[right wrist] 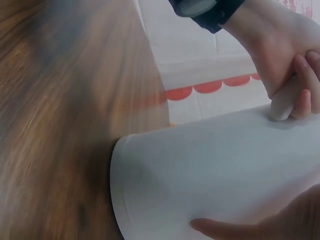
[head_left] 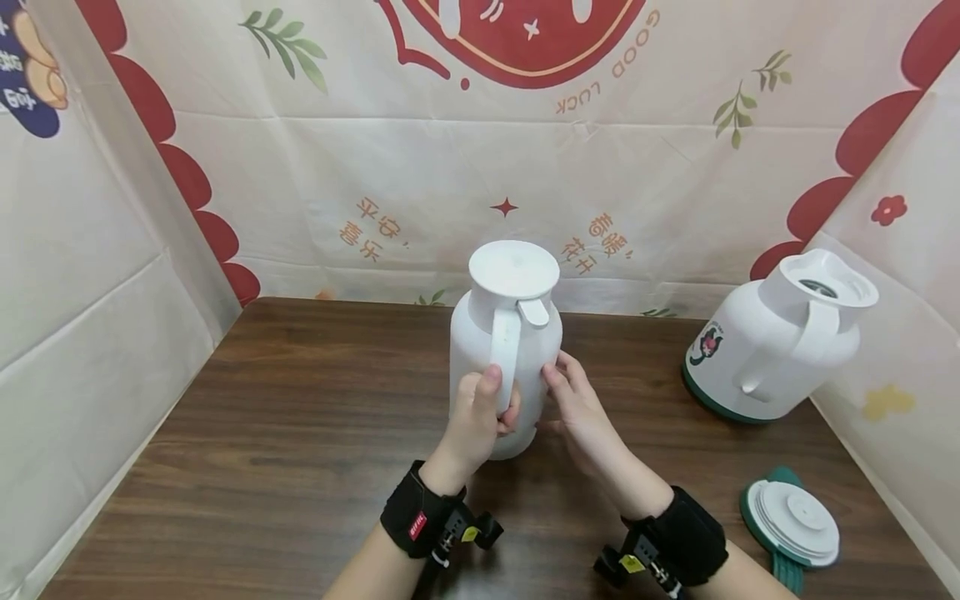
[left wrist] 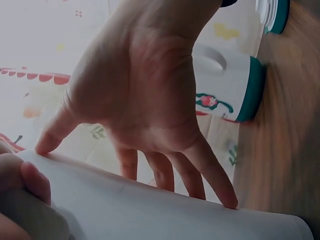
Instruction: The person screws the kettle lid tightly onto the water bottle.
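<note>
A white thermos jug point(head_left: 517, 333) with a flat round lid stands near the middle of the table, close to the back wall. My left hand point(head_left: 476, 412) grips its handle, fingers wrapped round the lower part and thumb against the outside. On the jug's right side my right hand point(head_left: 588, 421) rests its spread fingertips. The left wrist view gives a clear look at that right hand point(left wrist: 145, 95), palm off the jug's wall. In the right wrist view the jug's base point(right wrist: 120, 185) is at the tabletop; whether it touches cannot be told.
A second white jug point(head_left: 780, 337) with a green base and a flower print stands lidless at the right by the wall. In front of it lies a white and green lid point(head_left: 795, 521). Printed cloth point(head_left: 420, 175) lines the back and sides of the brown wooden table point(head_left: 262, 433).
</note>
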Available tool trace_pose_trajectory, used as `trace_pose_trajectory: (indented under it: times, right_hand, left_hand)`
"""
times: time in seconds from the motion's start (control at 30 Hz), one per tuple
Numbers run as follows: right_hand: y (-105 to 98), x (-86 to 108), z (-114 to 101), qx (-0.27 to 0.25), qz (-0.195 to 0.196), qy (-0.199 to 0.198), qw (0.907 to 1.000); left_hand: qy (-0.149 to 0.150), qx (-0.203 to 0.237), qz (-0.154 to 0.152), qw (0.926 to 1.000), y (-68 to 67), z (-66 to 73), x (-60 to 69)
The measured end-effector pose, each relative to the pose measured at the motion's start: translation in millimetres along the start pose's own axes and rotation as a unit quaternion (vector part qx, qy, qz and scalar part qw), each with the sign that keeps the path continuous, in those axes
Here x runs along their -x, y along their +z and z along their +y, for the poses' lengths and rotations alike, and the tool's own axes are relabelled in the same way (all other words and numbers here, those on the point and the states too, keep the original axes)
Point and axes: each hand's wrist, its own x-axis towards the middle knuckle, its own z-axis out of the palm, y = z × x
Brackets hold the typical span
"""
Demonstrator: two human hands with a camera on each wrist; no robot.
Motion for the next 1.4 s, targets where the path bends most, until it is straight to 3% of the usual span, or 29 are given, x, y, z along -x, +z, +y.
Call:
trace_pose_trajectory:
  times: [0.23,0.57,0.83,1.03,1.4]
  right_hand:
    - [18,-15.0,-10,0.0,-0.002,-0.02,0.9998]
    - [56,-58.9,-27,0.016,0.001,-0.045,0.9989]
    - [74,-95.4,-29,0.06,0.012,-0.059,0.9964]
    - [80,-124.4,-25,0.049,0.004,-0.054,0.9973]
    - [77,-152.8,-12,0.044,0.001,-0.036,0.9984]
  left_hand:
    - [0.01,-0.001,0.002,1.0,-19.8,12.5,-9.2]
    - [0.023,-0.04,0.031,0.9985,-66.8,25.5,-34.0]
    - [0.049,-0.019,0.016,0.9985,-100.2,16.2,-54.8]
    - [0.054,0.011,0.0,0.9985,-121.0,5.1,-70.7]
    - [0.056,0.026,-0.004,0.9981,-133.5,-18.8,-85.5]
